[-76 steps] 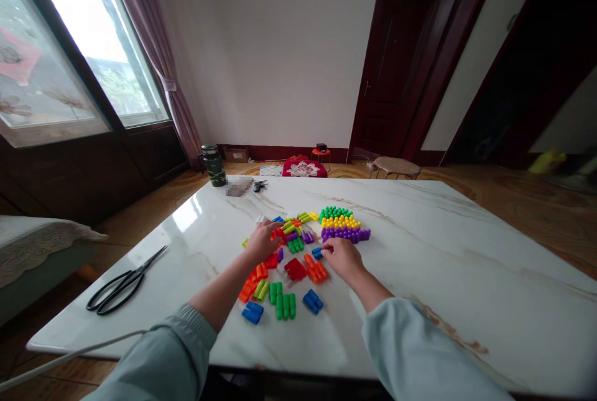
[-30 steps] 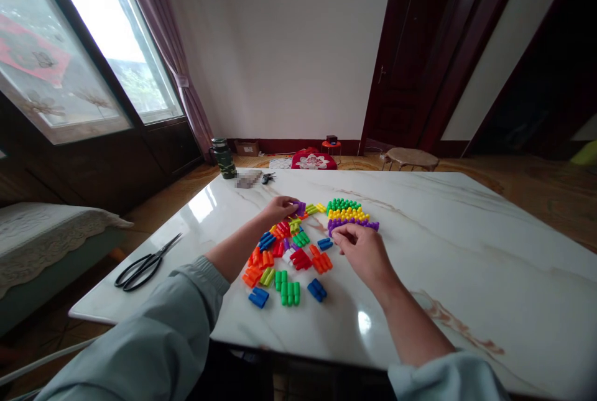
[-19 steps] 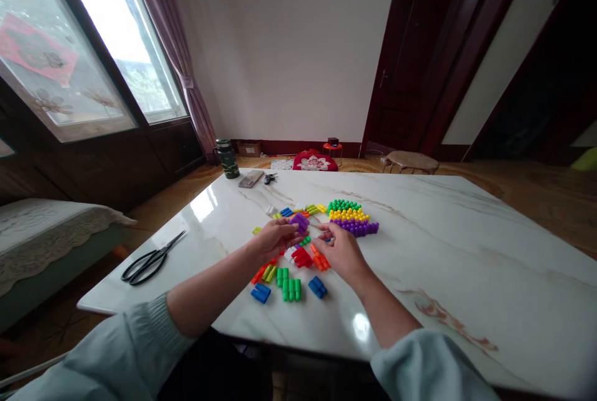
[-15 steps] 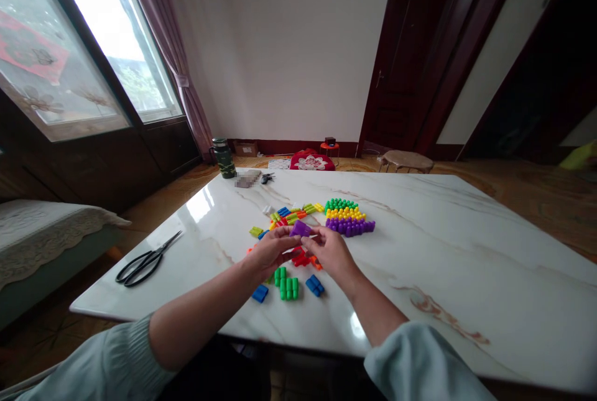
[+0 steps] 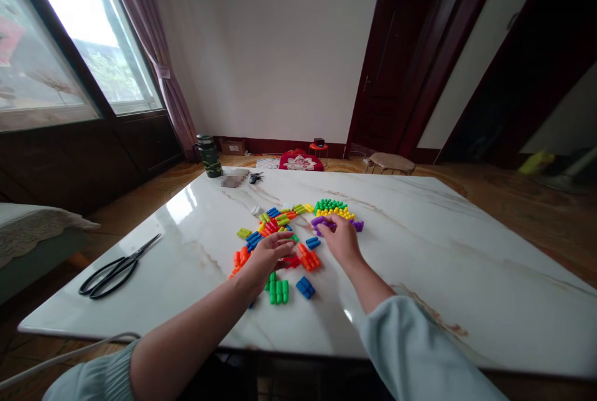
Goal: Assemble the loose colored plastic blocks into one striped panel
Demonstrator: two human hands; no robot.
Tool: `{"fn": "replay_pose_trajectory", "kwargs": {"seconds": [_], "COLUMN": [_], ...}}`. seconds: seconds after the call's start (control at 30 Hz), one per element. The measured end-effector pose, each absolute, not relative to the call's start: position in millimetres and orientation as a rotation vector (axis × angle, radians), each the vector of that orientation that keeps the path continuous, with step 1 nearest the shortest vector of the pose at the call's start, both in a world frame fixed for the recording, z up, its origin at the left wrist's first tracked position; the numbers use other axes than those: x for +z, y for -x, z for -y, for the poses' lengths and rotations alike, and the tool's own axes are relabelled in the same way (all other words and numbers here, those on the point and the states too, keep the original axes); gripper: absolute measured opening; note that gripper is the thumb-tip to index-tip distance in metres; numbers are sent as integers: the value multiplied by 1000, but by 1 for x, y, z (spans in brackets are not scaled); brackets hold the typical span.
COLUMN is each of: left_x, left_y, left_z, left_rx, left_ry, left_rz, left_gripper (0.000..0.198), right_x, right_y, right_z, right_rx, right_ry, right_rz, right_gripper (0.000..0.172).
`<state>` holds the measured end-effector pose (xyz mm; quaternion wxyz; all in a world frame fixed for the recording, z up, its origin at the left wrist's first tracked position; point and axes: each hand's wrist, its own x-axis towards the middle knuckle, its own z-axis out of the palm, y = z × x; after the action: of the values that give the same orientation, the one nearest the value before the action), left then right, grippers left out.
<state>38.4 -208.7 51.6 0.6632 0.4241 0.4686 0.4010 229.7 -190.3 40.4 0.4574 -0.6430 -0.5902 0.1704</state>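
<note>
My right hand (image 5: 342, 238) grips a purple plastic building block (image 5: 319, 222) at the near edge of the sorted rows. Part of the purple row (image 5: 358, 225) shows beyond my fingers; behind it lie a yellow row (image 5: 342, 211) and a green row (image 5: 330, 205). With fingers stretched out and nothing held, my left hand (image 5: 270, 255) hovers over the loose pile. Around it are orange blocks (image 5: 310, 257), green blocks (image 5: 278, 291), a blue block (image 5: 305, 288) and several mixed-colour blocks (image 5: 272, 225). Some red ones are partly hidden under my left fingers.
Black-handled scissors (image 5: 119, 269) lie on the left of the marble-patterned table (image 5: 443, 252). At the far left corner stand a camouflage flask (image 5: 209, 156) and keys (image 5: 255, 178). A pale cable (image 5: 69, 357) runs past the near left edge. Beyond the table is a stool (image 5: 390, 161).
Both hands were together on the purple block; now they are apart. My right hand has carried it right to the purple row, while my left has let go. The view has shifted slightly right.
</note>
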Motion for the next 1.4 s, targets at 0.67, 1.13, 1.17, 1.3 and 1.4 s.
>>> {"fn": "replay_pose_trajectory", "kwargs": {"seconds": [0.67, 1.13, 1.17, 1.3, 1.4], "left_x": [40, 38, 38, 39, 41], "left_y": [-26, -27, -27, -26, -25], "left_z": [185, 185, 185, 185, 183], "left_rx": [964, 944, 951, 959, 952], "left_ry": [-955, -977, -978, -978, -980], "left_rz": [-1089, -1090, -1090, -1111, -1126], "left_gripper": [32, 25, 26, 26, 25], "right_x": [22, 14, 12, 12, 21], "right_y": [-253, -255, -254, -252, -251], "right_z": [186, 186, 186, 182, 182], "right_rx": [102, 261, 269, 269, 290], "right_ry": [2304, 2228, 2229, 2237, 2250], "right_rz": [1906, 2059, 2076, 2056, 1949], "right_gripper": [14, 57, 56, 46, 42]}}
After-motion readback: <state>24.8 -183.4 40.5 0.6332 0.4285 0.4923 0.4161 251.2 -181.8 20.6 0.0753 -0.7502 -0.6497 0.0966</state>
